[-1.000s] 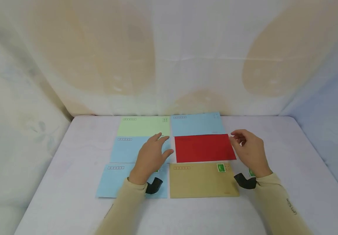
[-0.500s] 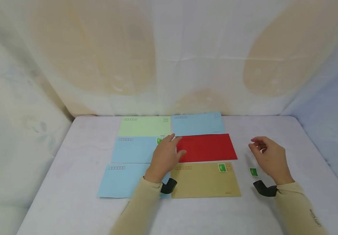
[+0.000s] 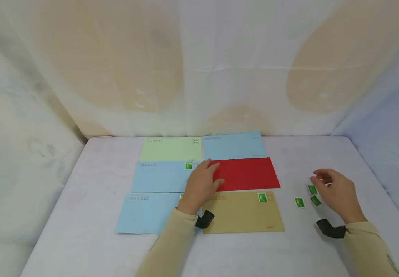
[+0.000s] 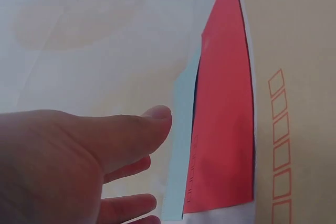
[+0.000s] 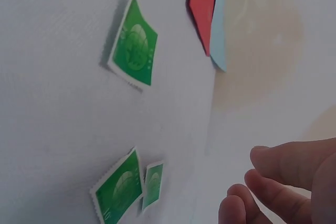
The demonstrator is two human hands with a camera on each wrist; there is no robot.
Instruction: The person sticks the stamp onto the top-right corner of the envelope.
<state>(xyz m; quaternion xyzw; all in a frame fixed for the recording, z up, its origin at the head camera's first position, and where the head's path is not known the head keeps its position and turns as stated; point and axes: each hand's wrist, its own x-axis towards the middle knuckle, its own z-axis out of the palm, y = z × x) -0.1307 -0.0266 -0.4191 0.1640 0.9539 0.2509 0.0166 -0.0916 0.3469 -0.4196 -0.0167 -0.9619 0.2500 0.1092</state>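
My left hand (image 3: 201, 185) hovers over the left end of a red envelope (image 3: 247, 173), its fingers spread and holding nothing. The left wrist view shows its thumb (image 4: 152, 124) apart from the paper. On the right of the table my right hand (image 3: 339, 194) is above three loose green stamps, fingers loosely bent with nothing between them. One stamp (image 3: 299, 202) lies a little to the left; a second stamp (image 3: 315, 201) and a third stamp (image 3: 312, 189) lie close together beside the fingers. All three show in the right wrist view, the single stamp (image 5: 134, 45) uppermost.
A brown envelope (image 3: 237, 219) bears a stamp (image 3: 262, 197). The middle-left blue envelope (image 3: 161, 179) also has a stamp (image 3: 188, 166). The lower-left blue envelope (image 3: 140, 217) is partly covered by my left arm. Behind lie a green envelope (image 3: 169, 151) and a blue envelope (image 3: 234, 146).
Both hands have moved right: the left from the blue envelopes to the red one, the right from the red envelope's edge to above the loose stamps, which have come into view.
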